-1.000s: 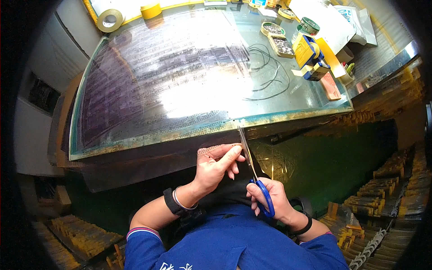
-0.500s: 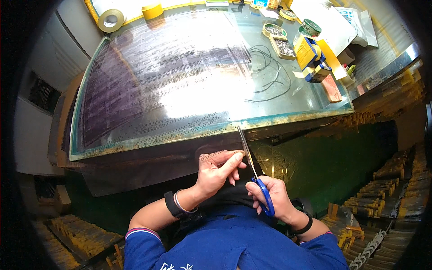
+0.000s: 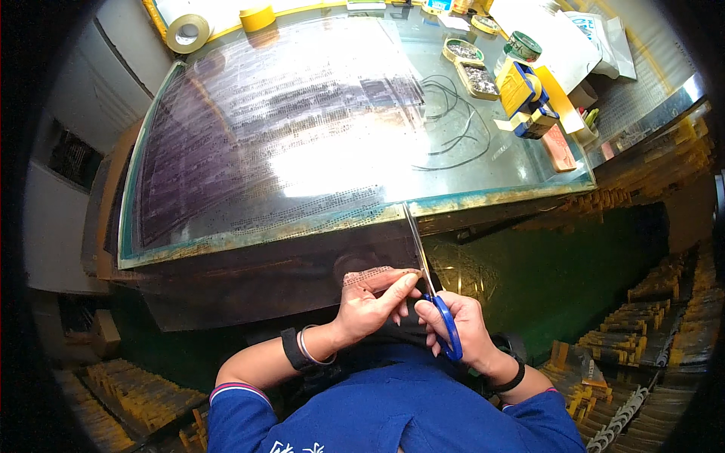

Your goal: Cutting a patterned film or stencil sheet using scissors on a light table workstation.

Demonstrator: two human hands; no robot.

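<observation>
Now the left hand (image 3: 368, 308), half curled, pinches a transparent film (image 3: 249, 294) hanging before the bench (image 3: 513, 170), while the right hand (image 3: 470, 325), closed, holds blue-handled scissors (image 3: 424, 260) just beside the left hand.

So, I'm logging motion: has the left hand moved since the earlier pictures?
Yes: the left hand moved down and slightly right, away from the table edge.

Dk grn flr (image 3: 581, 272), wht panels (image 3: 113, 68) L, glossy tbl (image 3: 521, 162)

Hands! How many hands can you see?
2: the left hand pinches see-through dotted film, and the right hand grips blue-handled scissors. I can't see any others.
</observation>
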